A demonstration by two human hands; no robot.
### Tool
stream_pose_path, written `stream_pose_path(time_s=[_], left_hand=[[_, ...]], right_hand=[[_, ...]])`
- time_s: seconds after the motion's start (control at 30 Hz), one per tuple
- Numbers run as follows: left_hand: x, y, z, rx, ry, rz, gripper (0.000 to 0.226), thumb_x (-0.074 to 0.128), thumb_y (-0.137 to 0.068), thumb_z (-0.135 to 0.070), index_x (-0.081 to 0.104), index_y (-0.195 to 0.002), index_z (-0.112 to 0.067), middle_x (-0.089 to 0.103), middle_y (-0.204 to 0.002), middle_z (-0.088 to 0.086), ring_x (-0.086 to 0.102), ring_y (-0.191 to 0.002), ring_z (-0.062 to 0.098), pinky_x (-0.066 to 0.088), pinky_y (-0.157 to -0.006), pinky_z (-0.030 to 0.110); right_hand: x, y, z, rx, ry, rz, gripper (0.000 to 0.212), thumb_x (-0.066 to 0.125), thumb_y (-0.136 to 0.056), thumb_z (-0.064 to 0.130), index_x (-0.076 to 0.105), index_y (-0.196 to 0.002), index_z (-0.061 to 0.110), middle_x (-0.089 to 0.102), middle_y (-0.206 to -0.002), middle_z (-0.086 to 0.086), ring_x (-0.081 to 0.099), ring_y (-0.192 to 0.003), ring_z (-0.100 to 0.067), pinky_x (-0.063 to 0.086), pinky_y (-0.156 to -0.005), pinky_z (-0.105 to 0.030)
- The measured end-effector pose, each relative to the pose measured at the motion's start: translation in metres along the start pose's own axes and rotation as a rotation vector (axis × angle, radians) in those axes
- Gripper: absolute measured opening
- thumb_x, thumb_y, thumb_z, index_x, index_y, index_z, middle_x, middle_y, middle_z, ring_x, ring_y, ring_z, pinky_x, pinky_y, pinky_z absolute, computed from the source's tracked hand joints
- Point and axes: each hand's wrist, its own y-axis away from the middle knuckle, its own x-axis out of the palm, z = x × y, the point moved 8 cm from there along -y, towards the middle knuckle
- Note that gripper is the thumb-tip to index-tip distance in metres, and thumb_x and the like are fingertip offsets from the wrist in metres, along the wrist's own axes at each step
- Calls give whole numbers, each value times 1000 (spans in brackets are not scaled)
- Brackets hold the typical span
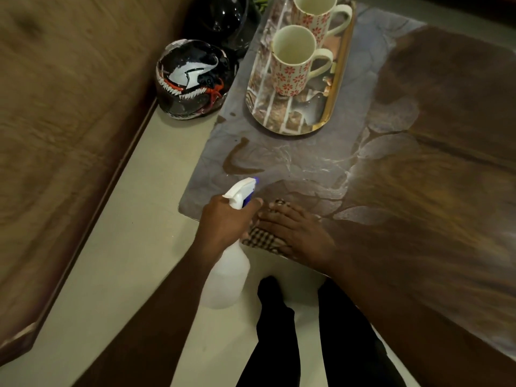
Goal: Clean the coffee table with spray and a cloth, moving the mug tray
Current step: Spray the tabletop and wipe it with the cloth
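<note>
The left hand [223, 219] has its grip wrapped round the neck of a white spray bottle [227, 275], one finger reaching forward by the trigger; the blue-tipped nozzle points out over the tabletop [307, 163]. The translucent body of the bottle hangs below the hand, off the table's near edge and above the pale floor. Just beside it, the right hand [296, 233] lies flat with fingers straight, pressing a checked cloth [259, 238] onto the near corner of the tabletop — fingers spread rather than curled round it.

Beyond the hands, the grey marbled surface shows a wet, dark streak and pale smears. Farther back stands the mug tray [332, 101], an oval piece with a gold rim and a glossy printed face, carrying two cream mugs [293, 60] patterned with red flowers, handles turned to the right.

The tray looks stiff and slick, and the mugs are breakable and free to slide — so it would likely be best lifted level by its two long rims, with both hands. The cloth is soft and limp. The bottle appears light.

On the floor left of the table sit two dark helmets [192, 79], beside a brown sofa [69, 121].
</note>
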Motion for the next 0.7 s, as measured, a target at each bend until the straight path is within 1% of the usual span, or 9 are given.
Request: stream_pose_path(time_s=[0.1,0.2,0.27,0.33,0.43,0.5,0.57,0.63,0.7], left_hand=[[-24,-5,11,-37,101,-49,23,70,-82,-36,69,-100,-22,73,-69,4,58,-47,19,52,-54,32],[-49,-4,14,-14,31,-217,16,66,-84,-30,68,-93,-16,68,-65,9,60,-46,17,52,-57,29],[-53,-6,16,5,20,-230,11,66,-84,-32,62,-88,-22,66,-64,8,59,-41,12,49,-55,26],[-51,-8,20,13,27,-164,15,69,-83,-40,60,-89,-30,68,-66,6,62,-43,13,54,-57,29],[-51,-10,25,-15,78,-73,29,69,-82,-43,67,-109,-32,73,-71,0,64,-47,16,55,-56,29],[-62,-12,29,-38,48,-135,30,65,-83,-38,70,-106,-19,69,-63,2,59,-41,13,47,-50,19],[-74,-14,33,-54,24,-220,32,63,-81,-35,69,-93,-6,65,-60,7,58,-38,10,44,-44,12],[-79,-18,34,-45,39,-246,36,66,-81,-38,68,-89,-3,67,-65,10,59,-37,11,47,-45,14],[-80,-22,32,-18,61,-234,41,68,-79,-46,68,-97,-10,70,-72,10,62,-41,15,54,-53,23]], right_hand=[[-12,-11,-38,235,24,-56,51,50,-87,39,49,-135,23,51,-140,0,39,-134,-24,29,-109,-48],[-9,-58,-33,417,26,-131,52,59,-82,30,52,-132,18,53,-137,-3,40,-132,-28,29,-110,-50],[3,-91,-4,343,-13,-150,51,64,-80,29,55,-129,16,55,-135,-5,41,-129,-28,29,-110,-46],[19,-99,28,141,9,-111,49,68,-79,33,59,-124,15,58,-130,-6,46,-126,-28,32,-108,-44],[21,-67,28,-81,-2,-12,50,57,-86,39,54,-131,18,53,-138,-3,42,-132,-26,28,-111,-43],[8,-58,-4,17,-6,-18,53,62,-85,35,50,-134,20,50,-141,-2,41,-134,-26,29,-111,-45],[-6,-73,-36,228,57,-111,55,69,-81,27,52,-132,18,53,-138,-4,43,-131,-28,28,-110,-45],[-5,-108,-41,377,85,-158,51,60,-83,29,53,-131,16,55,-135,-7,44,-129,-30,20,-111,-41],[3,-150,-22,397,23,-158,48,48,-85,31,56,-129,13,56,-133,-9,45,-128,-32,21,-112,-43]])
